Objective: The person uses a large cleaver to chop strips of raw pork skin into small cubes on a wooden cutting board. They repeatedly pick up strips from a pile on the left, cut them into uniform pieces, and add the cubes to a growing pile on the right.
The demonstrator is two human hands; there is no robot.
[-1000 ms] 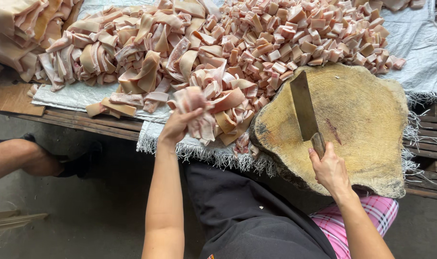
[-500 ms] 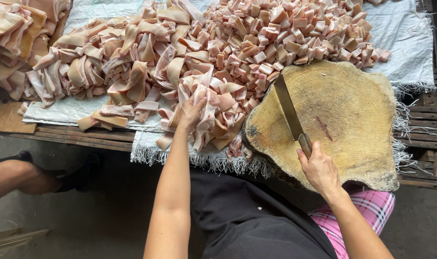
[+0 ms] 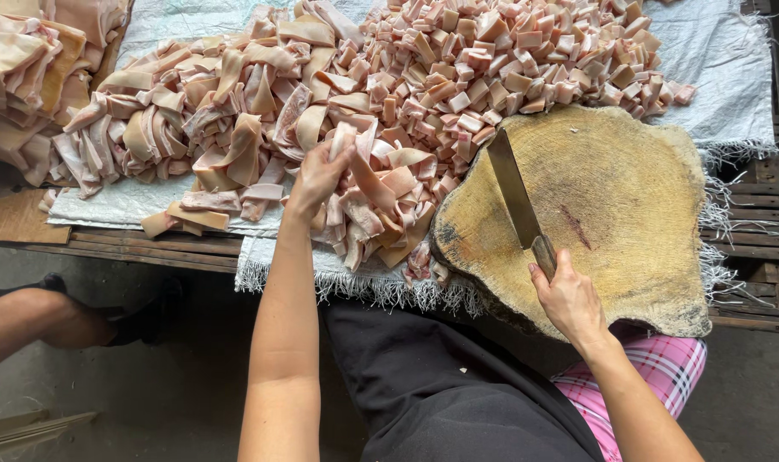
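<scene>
while the left hand point(image 3: 319, 175) closes its fingers on pork-skin strips point(image 3: 368, 192), the right hand point(image 3: 569, 299), gripping the cleaver point(image 3: 513, 192), should probably hold the blade flat on the chopping block point(image 3: 629, 214).

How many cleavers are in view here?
1. The cleaver lies blade-down on the wooden chopping block, its handle gripped by the right hand. More could be hidden under the meat piles.

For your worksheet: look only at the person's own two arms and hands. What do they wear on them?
Nothing: the left hand and right hand are bare, with no gloves, rings, watch or bracelets showing. Both forearms are uncovered, and no sleeve comes into view.
</scene>
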